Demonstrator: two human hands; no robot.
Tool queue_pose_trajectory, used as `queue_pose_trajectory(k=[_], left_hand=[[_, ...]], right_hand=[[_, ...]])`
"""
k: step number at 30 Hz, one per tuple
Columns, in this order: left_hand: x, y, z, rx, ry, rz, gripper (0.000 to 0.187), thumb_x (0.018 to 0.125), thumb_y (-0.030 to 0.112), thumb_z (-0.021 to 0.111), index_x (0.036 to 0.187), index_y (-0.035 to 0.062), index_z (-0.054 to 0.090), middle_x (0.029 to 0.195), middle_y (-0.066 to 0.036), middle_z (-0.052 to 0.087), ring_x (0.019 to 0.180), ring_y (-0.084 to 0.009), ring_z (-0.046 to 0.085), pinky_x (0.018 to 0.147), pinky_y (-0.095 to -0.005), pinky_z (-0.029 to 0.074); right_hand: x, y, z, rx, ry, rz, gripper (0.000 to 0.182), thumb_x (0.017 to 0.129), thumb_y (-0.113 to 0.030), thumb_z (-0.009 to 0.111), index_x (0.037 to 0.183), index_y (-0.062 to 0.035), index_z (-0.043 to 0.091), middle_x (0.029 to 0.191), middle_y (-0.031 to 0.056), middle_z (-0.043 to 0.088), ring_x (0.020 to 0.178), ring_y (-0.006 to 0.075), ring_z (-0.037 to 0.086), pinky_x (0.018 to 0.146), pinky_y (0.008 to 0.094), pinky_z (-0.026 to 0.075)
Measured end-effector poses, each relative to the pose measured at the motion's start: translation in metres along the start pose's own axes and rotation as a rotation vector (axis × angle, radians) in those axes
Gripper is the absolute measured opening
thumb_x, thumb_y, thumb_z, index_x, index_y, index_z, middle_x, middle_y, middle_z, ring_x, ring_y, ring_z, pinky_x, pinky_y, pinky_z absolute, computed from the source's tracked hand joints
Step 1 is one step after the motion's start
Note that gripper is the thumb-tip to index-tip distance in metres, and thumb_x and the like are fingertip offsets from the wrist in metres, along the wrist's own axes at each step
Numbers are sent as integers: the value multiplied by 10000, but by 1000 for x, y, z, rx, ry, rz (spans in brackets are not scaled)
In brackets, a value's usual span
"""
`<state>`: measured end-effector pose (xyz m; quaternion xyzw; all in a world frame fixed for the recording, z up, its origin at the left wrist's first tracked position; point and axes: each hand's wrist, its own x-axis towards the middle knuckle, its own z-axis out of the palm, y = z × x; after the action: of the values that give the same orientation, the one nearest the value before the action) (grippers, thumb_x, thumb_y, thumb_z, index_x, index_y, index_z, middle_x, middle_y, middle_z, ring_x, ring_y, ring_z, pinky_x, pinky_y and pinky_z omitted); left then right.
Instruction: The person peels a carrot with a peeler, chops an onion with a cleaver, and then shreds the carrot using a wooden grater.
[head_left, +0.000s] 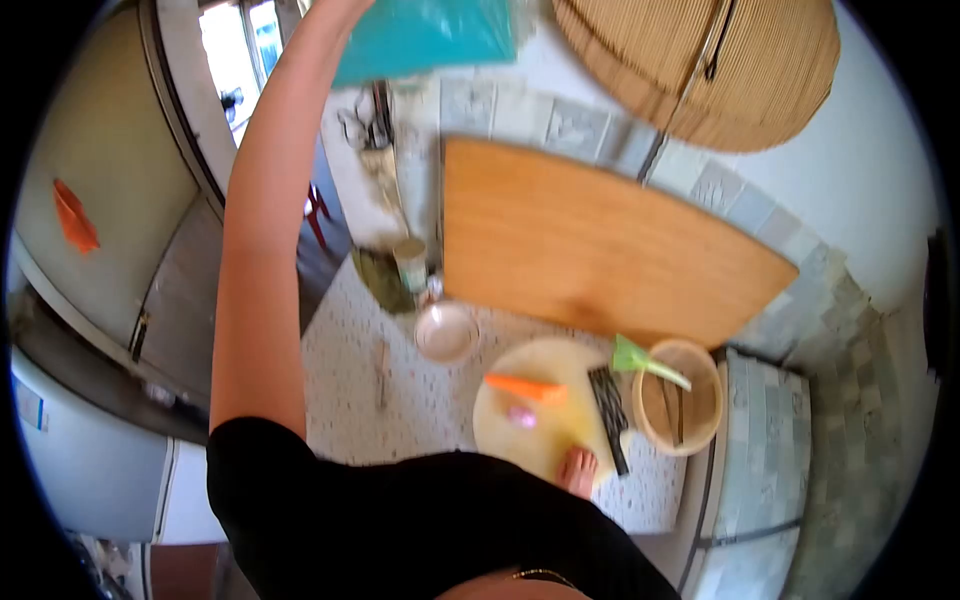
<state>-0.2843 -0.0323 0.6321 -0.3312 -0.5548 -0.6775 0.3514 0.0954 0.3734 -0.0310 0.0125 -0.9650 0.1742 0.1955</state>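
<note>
My left arm reaches up to the top edge beside a teal plastic bag (430,35); the hand itself is past the frame edge, so its hold cannot be seen. Low on the round cutting board (500,430), my right hand (578,470) rests with its fingers down and slightly apart, nothing visible in them. A carrot (527,388) lies across the board, with a small purple piece (521,416) below it. Just right of the board is a dark patterned strip (611,415), perhaps a knife cover. The view is slightly blurred.
Right of the board, a round tan basin (708,425) holds a green onion stalk (630,354) and a thin dark stick. A bowl (447,333) and a cup (410,264) stand left. Behind leans a wooden board (600,240); a woven basket cover (760,75) hangs above.
</note>
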Motion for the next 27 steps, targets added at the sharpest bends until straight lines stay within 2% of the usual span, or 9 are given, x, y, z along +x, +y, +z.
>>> queue_pose_trajectory(k=[3,4,7,8,12,15,19,21,27], left_hand=[[-170,-51,-21,-155,-162,-310,429,982,436,483,806,49,536,566,-26,474,459,-131,461,413,-297,376],[-242,-68,-43,-312,-411,-481,361,916,403,618,999,65,524,755,-11,541,636,-133,549,525,-317,469],[-438,-26,4,-288,-124,-975,364,1015,373,444,775,104,400,541,22,357,443,-96,379,432,-268,348],[-480,-8,8,-285,-84,-1089,345,1019,344,442,779,101,395,551,23,350,448,-95,368,438,-267,344],[-614,32,7,-102,76,-1260,287,1026,284,437,823,83,412,573,30,338,459,-85,334,446,-258,337],[-651,68,3,-62,215,-1323,289,1025,292,443,832,78,429,572,33,343,460,-80,331,444,-250,335],[-669,71,-21,143,196,-1299,297,1022,296,457,821,79,430,581,39,345,467,-68,325,446,-242,331],[-656,69,-20,154,198,-1321,295,1021,296,460,821,81,429,584,41,345,472,-64,325,449,-238,331],[-654,47,-6,109,201,-1320,308,1033,297,421,793,104,411,573,45,339,477,-61,318,468,-241,329]], right_hand=[[4,-3,-5,46,-44,18,386,803,-122,581,1157,8,495,1102,240,501,1063,433,470,936,529,370],[-2,3,5,-67,91,-68,393,812,-129,580,1168,11,488,1114,244,494,1054,444,466,931,546,363],[10,1,4,107,130,50,343,846,-83,566,1161,29,487,1050,236,502,1008,427,471,921,517,372],[24,-17,-13,445,123,309,334,843,-21,582,1161,23,491,1073,211,516,1019,389,486,890,452,414],[72,-55,-29,591,85,198,333,816,54,604,1137,-9,543,1038,158,580,908,291,579,774,360,492],[113,-93,-13,622,21,98,254,819,9,626,1071,-29,617,931,153,607,855,304,616,738,377,519],[174,-106,26,65,-72,-168,345,682,-128,753,994,-35,639,1091,163,561,989,324,575,759,416,514],[197,-112,30,-307,-496,-203,468,638,-194,792,1038,-28,616,1159,162,528,1065,339,539,783,429,514],[202,-85,-1,-59,-675,-53,500,762,-280,731,1135,-28,514,1104,159,558,994,320,623,824,408,534]])
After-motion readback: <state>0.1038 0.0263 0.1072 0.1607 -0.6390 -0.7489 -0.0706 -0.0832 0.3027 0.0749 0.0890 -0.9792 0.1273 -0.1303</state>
